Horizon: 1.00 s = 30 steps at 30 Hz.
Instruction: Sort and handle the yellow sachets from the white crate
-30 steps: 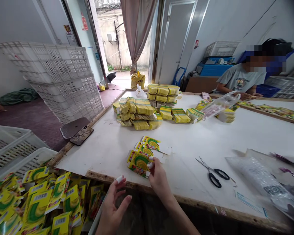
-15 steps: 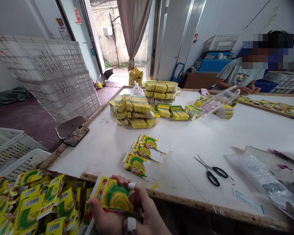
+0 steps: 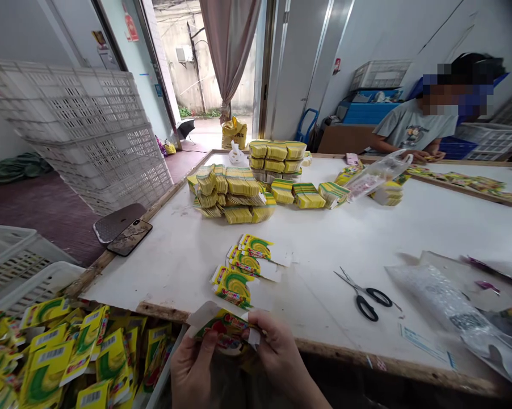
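Stacked white crates stand in the background at left, beyond heaped yellow boxes; next, the left hand pinches one carton at the near edge of the white table, the right hand gripping its other end, scissors lying farther right

Black-handled scissors lay on the white tabletop, left of crumpled clear plastic. A smartphone rested at the tabletop's left edge, near stacked white plastic crates. A gathered curtain hung near a yellow bag.
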Tool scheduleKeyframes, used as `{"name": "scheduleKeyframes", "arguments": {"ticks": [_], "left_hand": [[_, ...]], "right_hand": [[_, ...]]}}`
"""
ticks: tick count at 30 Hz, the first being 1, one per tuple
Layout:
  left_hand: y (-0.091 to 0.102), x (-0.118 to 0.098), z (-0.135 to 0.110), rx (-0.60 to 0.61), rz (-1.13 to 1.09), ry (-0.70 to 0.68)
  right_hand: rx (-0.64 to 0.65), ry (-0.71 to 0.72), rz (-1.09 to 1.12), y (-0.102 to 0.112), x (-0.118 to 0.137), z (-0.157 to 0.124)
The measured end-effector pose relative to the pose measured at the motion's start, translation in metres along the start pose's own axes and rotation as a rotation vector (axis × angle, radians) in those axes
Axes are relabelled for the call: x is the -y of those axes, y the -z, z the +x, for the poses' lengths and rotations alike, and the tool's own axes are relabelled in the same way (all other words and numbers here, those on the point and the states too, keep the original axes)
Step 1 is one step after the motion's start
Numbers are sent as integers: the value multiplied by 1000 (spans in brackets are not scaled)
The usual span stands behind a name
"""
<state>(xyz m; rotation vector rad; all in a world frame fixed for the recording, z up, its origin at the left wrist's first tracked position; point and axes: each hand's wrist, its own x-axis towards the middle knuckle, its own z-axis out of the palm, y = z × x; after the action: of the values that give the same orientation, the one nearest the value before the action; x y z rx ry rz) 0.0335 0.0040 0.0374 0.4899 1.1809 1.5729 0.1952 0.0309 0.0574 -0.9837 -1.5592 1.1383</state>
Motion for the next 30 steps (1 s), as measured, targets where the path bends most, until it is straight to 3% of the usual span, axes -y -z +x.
{"name": "scheduleKeyframes", "arguments": {"ticks": [3,6,9,11,13,16,18,21,23,26,30], "left_hand": [[20,-20,8,196,85,-65],[32,-45,12,431,307,-125],[27,-57,9,683,709,-15],[17,-54,4,788,863,48],[10,-45,-2,692,937,0],[11,-23,-10,468,976,-152],[17,-6,-15,508,925,-255],[24,13,-18,588,889,-379],[26,16,-19,556,941,-442],[25,11,-19,498,1037,-485],[20,3,-17,517,1028,-353]], "right_hand": [[19,146,-190,20,7,5],[124,331,-448,29,18,7],[279,483,-610,21,29,3],[303,508,-609,11,29,-3],[159,426,-515,4,22,-11],[-110,145,-195,-4,5,-18],[-84,-76,61,-10,-2,-17],[119,-315,387,-19,-5,-11],[190,-351,489,-25,-5,-8],[158,-317,471,-30,-9,-6],[111,-239,299,-31,-9,-11]]}}
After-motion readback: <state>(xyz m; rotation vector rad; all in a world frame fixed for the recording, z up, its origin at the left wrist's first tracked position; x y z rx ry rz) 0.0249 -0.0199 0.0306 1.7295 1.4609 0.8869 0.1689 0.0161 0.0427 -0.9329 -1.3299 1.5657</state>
